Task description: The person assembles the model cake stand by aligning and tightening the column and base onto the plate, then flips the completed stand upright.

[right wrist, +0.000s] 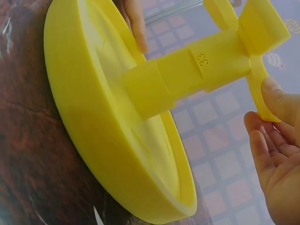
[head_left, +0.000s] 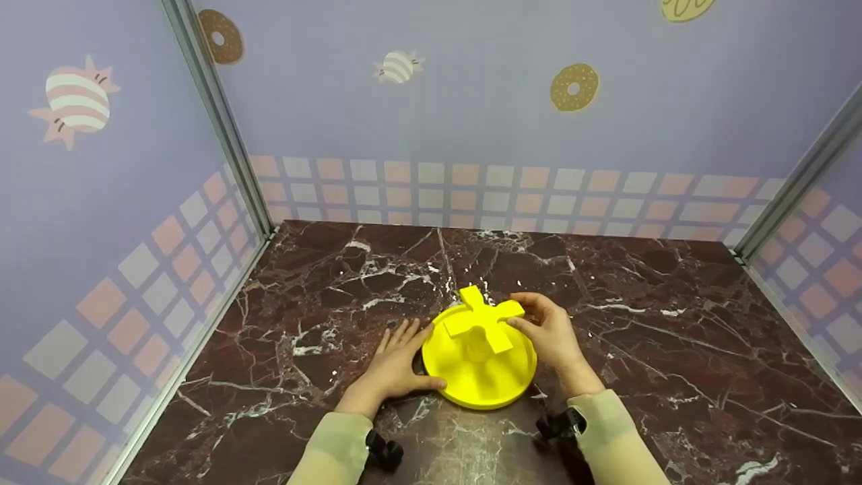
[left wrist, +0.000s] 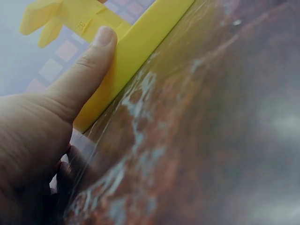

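A yellow round dish (head_left: 485,387) with a raised rim sits on the table in front of me. From its middle rises a stepped yellow column (right wrist: 178,75) with a number marked on it. A four-armed yellow cross-shaped top (head_left: 481,318) crowns the column. My left hand (head_left: 397,367) rests against the dish's left side, fingers spread, its thumb (left wrist: 91,61) pressed on the rim. My right hand (head_left: 549,333) pinches one arm of the cross-shaped top between thumb and fingers, as the right wrist view shows.
A dark red marbled table (head_left: 673,337) carries small white crumbs (head_left: 431,269) behind the dish. Printed wall panels (head_left: 471,121) enclose the back and both sides, joined by metal corner strips (head_left: 222,128). Black wrist devices (head_left: 384,450) sit at both cuffs.
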{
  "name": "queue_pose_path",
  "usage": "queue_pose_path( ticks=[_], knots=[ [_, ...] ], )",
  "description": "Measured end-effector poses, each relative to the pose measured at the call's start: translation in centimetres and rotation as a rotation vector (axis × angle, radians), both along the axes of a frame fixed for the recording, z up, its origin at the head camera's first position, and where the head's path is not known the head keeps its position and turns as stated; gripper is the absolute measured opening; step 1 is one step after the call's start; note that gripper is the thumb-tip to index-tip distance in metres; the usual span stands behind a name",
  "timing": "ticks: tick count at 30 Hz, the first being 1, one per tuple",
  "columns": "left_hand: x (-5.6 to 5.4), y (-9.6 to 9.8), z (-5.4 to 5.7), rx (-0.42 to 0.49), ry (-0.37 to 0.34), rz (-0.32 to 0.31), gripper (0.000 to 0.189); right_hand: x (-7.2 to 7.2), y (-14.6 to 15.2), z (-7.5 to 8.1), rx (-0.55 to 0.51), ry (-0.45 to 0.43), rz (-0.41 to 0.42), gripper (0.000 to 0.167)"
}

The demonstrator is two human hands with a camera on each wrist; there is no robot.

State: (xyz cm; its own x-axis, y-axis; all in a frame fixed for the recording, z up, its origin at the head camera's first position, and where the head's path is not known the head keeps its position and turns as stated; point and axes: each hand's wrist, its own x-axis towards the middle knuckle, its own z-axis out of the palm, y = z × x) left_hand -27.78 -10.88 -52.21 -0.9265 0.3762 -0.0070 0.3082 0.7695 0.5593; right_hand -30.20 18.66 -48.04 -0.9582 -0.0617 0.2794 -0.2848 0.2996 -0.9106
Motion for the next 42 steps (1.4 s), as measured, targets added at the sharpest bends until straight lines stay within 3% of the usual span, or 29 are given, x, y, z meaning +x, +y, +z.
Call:
queue_pose_path(
  ticks=[15,28,36,42],
  knots=[
    [-0.1,-0.1,-0.2,-0.016,0.021,-0.003,0.116,0.0,-0.1,-0.2,-0.017,0.014,-0.003,0.039],
    [-0.2,-0.1,-0.1,0.005,0.01,-0.006,0.114,-0.5,1.0,-0.1,-0.048,-0.07,0.048,0.046],
    [-0.1,-0.1,-0.1,-0.01,0.001,-0.01,0.115,0.1,3.6,-1.1,-0.039,-0.079,0.145,0.053],
    [-0.2,-0.1,-0.2,-0.015,0.006,-0.011,0.116,1.3,5.5,-1.5,0.118,-0.142,0.269,0.071]
  ],
)
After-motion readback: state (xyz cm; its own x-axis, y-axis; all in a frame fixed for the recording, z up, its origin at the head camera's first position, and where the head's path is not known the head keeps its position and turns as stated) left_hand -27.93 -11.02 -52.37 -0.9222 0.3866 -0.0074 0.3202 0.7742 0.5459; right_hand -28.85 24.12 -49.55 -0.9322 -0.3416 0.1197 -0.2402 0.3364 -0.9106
